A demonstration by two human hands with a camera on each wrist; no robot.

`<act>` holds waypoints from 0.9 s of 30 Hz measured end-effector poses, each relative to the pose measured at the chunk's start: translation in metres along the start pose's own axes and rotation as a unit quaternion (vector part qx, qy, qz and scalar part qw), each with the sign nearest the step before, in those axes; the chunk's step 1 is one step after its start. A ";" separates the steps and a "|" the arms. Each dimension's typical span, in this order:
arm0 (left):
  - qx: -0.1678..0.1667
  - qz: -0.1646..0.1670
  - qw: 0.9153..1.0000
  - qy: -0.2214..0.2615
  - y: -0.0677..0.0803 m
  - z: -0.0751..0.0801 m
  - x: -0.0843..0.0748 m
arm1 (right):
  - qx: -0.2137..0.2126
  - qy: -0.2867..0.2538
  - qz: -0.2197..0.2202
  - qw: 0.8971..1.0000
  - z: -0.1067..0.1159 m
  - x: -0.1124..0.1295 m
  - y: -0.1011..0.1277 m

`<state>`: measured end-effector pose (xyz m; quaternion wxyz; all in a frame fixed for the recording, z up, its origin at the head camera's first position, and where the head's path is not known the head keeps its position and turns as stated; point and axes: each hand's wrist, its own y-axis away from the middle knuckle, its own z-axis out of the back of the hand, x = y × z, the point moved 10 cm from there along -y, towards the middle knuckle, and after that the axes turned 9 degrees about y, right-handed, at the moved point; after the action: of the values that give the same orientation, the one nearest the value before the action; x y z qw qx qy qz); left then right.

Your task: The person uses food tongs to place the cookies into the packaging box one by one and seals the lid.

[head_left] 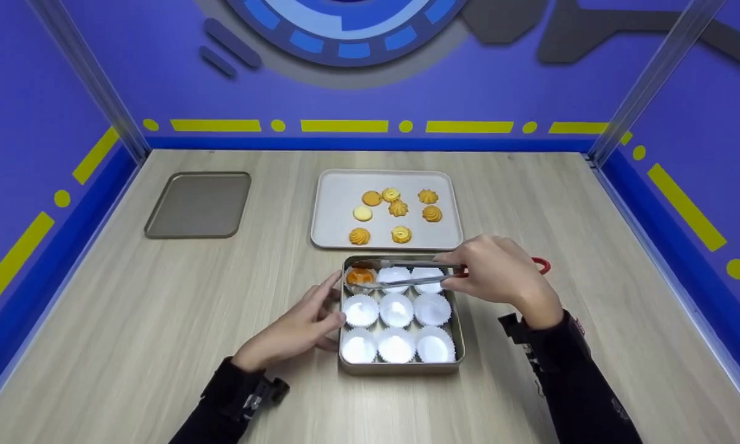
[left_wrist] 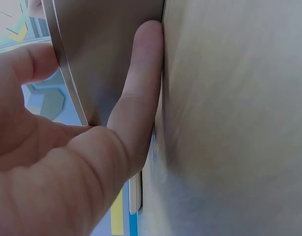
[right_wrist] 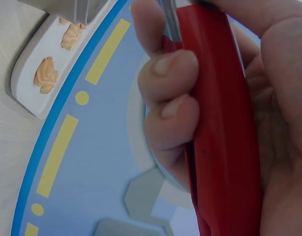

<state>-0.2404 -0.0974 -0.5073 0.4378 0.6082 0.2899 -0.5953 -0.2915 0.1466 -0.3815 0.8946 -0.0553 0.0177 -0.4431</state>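
Gripped in the right hand: red-handled tongs over a tin of paper cups

Curled around the red handles, the fingers of the right hand (head_left: 496, 271) hold the tongs (head_left: 410, 282), whose metal arms reach leftward over the far row of the tin (head_left: 401, 369). Their tips stand either side of an orange-brown cookie (head_left: 359, 277) in the far-left cup; whether they touch it, I cannot tell. Nine white paper cups (head_left: 396, 310) sit in three rows of three, and the other eight show their white insides.

Resting against the tin's left wall, the left hand (head_left: 299, 327) has its thumb at the rim and one finger stretched along the side, low near the table (head_left: 271, 277).

Just beyond the tin lies a pale tray (head_left: 336, 185) with eight cookies (head_left: 398, 208) spread over it; a dark tray (head_left: 198, 205) is well apart on the left. Yellow bars and dots (head_left: 344, 126) line the blue walls (head_left: 160, 74). Pale marks on the left cuff (head_left: 231, 385) are too small to read.
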 end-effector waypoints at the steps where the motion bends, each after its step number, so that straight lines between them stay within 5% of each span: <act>1: 0.002 0.001 1.000 0.007 0.000 0.000 0.000 | -0.003 0.000 0.001 1.000 0.000 0.001 0.000; 19: 0.004 0.005 1.000 0.030 0.000 -0.001 0.004 | -0.005 -0.008 0.000 1.000 -0.001 0.001 -0.001; 27: 0.005 0.003 1.000 0.015 -0.001 0.000 0.003 | 0.016 -0.068 -0.028 0.997 0.010 -0.024 0.008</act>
<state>-0.2406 -0.0972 -0.5108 0.4323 0.6202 0.2918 -0.5859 -0.2985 0.1714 -0.3733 0.8816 -0.0713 -0.0523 -0.4637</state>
